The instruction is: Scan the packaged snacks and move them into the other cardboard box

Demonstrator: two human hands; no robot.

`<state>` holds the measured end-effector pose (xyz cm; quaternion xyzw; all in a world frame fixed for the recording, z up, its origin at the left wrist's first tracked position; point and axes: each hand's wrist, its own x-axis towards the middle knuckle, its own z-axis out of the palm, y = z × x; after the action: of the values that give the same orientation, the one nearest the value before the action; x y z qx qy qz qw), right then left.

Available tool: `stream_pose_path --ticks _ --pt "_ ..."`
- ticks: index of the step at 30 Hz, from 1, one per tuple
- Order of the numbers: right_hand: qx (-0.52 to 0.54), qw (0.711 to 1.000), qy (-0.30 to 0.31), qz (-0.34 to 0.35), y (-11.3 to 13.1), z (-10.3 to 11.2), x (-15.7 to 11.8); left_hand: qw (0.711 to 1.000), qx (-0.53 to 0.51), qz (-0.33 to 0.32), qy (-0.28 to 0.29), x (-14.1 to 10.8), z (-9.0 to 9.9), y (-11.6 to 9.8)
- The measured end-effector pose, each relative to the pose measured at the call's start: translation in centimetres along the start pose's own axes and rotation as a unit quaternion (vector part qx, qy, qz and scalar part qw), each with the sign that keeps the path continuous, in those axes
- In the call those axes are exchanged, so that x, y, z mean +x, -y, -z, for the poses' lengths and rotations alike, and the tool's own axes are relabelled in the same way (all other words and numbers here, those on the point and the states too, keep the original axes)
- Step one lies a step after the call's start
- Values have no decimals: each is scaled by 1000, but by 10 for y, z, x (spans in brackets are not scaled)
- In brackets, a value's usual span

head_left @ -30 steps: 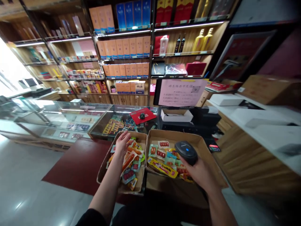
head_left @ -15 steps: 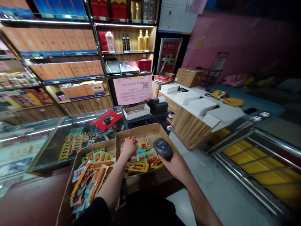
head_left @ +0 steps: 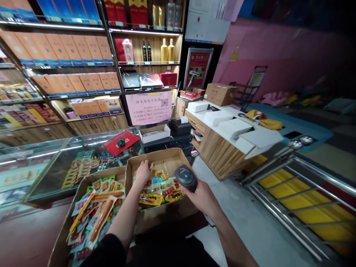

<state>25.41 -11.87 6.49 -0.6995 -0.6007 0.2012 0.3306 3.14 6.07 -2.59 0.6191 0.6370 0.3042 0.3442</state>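
A dark handheld barcode scanner [head_left: 185,177] with a lit blue spot is gripped in my right hand [head_left: 202,196], above the right side of a cardboard box [head_left: 155,155]. My left hand [head_left: 144,171] reaches into that box near its back left, fingers pinched together. A small pale bit shows at the fingertips, too little to identify. Beneath the hands lie snack packets: yellow ones [head_left: 151,199] along the front and clear ones with reddish sausages [head_left: 168,190]. Under my left forearm, a second box [head_left: 59,231] holds many wrapped sausages [head_left: 102,218], some long.
Behind the boxes stand a white tray [head_left: 154,134], a receipt printer [head_left: 180,127] and a screen bearing a pink sign [head_left: 148,108]. A glass display counter [head_left: 52,163] runs left, with a red envelope [head_left: 121,142] on it. Metal railing [head_left: 289,207] stands at right.
The view has shifted slightly, so the boxes appear further left. My left hand stays pinched at the box's back left; the reddish item at its fingertips no longer shows. The scanner remains in my right hand.
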Motion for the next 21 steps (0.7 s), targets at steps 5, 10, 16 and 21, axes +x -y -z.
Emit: stream_pose_path --ticks 5,10,16,21 --pt "-1 1000 17 21 -4 3 10 915 -388 115 8 -2 9 -12" --pt "36 997 44 50 -6 6 18 857 -505 101 -7 -12 -1 -24" --pt "47 996 46 59 -14 9 25 842 -532 92 11 -19 -10 -34" --pt "55 994 49 84 -21 12 29 852 -517 82 16 -21 -12 -41"
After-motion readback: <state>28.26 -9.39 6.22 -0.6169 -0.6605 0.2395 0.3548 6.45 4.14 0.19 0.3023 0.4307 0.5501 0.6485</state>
